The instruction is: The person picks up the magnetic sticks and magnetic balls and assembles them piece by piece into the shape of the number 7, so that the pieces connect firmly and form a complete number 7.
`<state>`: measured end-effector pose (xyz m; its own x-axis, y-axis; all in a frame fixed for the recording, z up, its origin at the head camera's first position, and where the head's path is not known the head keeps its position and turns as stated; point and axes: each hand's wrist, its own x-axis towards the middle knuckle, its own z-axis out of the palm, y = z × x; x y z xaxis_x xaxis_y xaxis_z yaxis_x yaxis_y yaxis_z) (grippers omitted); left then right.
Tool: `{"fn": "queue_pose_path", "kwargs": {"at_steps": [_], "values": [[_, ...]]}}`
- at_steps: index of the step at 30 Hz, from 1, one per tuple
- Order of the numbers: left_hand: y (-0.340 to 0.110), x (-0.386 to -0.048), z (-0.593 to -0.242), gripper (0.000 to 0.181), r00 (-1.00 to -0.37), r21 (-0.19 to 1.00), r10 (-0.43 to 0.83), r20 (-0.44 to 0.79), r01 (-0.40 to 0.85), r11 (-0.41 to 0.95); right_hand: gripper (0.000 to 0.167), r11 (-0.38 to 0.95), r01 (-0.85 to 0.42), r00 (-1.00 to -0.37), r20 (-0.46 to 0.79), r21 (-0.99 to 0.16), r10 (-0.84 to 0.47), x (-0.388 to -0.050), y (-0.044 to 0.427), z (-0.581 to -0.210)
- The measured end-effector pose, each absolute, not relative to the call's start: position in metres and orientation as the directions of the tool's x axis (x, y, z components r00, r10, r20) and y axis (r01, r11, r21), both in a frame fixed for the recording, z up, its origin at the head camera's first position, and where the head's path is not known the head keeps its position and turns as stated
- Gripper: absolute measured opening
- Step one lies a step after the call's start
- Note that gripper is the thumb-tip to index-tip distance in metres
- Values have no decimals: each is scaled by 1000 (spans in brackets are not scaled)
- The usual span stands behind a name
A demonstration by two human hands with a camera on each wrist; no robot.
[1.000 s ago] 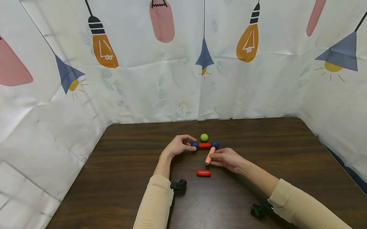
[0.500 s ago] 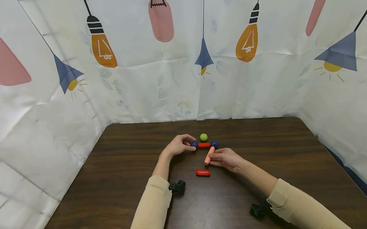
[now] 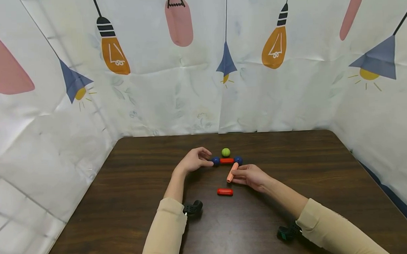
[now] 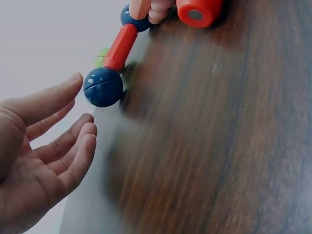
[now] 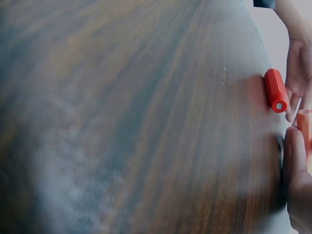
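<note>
A red ridged rod lies between a left blue ball and a right blue ball, touching both. My left hand is just left of the left ball; in the left wrist view its spread fingers and thumb stand slightly apart from that ball, holding nothing. With thumb and fingers my right hand pinches a salmon-orange rod. That rod slants toward me, its far end at the right blue ball; whether they touch, I cannot tell.
Nearer to me lies a loose red rod with a grey disc in its end. Behind the joined pieces sits a yellow-green ball. The dark wooden table backs onto a printed white curtain.
My left hand has let go of the left blue ball and drawn a little to the left. The right hand and the salmon-orange rod have stayed in place.
</note>
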<state>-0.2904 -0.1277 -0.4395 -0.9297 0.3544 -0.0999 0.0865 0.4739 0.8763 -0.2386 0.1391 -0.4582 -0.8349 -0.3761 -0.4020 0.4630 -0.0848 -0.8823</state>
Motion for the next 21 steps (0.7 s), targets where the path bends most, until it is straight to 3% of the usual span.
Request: {"fn": "queue_pose_path", "kwargs": {"at_steps": [10, 21], "values": [[-127, -277, -428, 33, -940, 883, 317, -126, 40, 467, 49, -94, 461, -833, -393, -883, -390, -237, 139, -459], [-119, -259, -427, 38, -952, 946, 257, -168, -83, 314, 49, -82, 454, -831, -388, -887, -400, -237, 140, -458]]}}
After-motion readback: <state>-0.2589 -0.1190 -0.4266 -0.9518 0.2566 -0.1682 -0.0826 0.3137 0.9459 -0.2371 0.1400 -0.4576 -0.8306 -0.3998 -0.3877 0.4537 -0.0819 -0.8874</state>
